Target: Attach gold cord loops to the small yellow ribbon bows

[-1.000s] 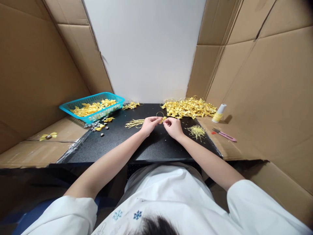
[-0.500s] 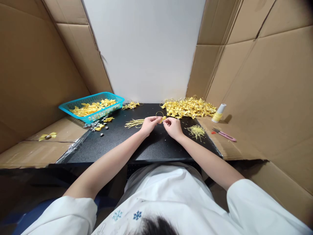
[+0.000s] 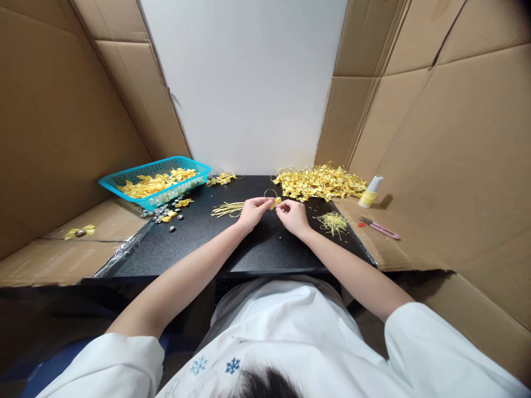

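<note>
Brown cardboard panels (image 3: 452,143) are flanking a pale wall (image 3: 249,83), and a black surface (image 3: 194,246) is stretching between them. By its far left edge a turquoise perforated basket (image 3: 152,202) is holding yellow ribbon bows (image 3: 157,183); a heap of looped bows (image 3: 323,183) is covering the far right. At the middle, the left hand (image 3: 253,213) and the right hand (image 3: 293,215) are nearly meeting, each grip pinching a side of one small yellow bow (image 3: 277,200). Silver beads (image 3: 147,213) are lying beside the basket

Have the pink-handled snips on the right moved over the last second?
No. The pink-handled snips lie in the same spot beside the small red piece, right of the black table, with no shift either way.
</note>
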`<state>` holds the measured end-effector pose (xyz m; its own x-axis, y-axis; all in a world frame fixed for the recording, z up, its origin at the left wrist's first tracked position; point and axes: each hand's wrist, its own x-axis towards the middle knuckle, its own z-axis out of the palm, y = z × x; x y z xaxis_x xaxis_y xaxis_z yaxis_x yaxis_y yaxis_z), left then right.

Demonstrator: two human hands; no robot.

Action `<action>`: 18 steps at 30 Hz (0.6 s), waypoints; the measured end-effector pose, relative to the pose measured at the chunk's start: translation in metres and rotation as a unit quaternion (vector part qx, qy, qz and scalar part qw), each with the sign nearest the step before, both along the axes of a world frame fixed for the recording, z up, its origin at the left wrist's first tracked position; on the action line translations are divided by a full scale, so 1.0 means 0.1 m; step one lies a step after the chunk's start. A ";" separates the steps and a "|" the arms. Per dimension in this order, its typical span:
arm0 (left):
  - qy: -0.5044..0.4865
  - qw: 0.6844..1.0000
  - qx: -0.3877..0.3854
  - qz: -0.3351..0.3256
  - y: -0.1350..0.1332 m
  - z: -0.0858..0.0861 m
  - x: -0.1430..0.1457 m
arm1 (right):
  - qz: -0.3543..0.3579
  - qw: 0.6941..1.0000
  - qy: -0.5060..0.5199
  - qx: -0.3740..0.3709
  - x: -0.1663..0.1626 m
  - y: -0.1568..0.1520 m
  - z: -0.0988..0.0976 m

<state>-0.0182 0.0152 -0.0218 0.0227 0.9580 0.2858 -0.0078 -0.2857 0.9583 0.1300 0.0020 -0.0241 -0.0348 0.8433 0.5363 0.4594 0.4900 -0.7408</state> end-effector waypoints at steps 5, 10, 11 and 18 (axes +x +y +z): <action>0.000 1.000 0.001 -0.001 0.00 -0.01 0.01 | -0.004 1.000 0.014 -0.007 -0.01 0.01 -0.02; -0.001 1.000 0.002 -0.004 0.00 -0.02 0.01 | -0.001 0.998 0.044 -0.049 -0.02 0.04 -0.03; -0.002 1.000 0.002 -0.005 0.00 -0.02 0.01 | -0.001 0.997 0.050 -0.059 -0.02 0.04 -0.03; -0.013 1.000 -0.013 -0.003 -0.01 0.01 0.01 | 0.007 0.992 0.088 -0.092 -0.03 0.08 -0.08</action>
<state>-0.0170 0.0140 -0.0213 0.0223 0.9650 0.2613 -0.0340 -0.2605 0.9649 0.1268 0.0097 -0.0321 0.0329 0.9273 0.3728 0.3097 0.3452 -0.8860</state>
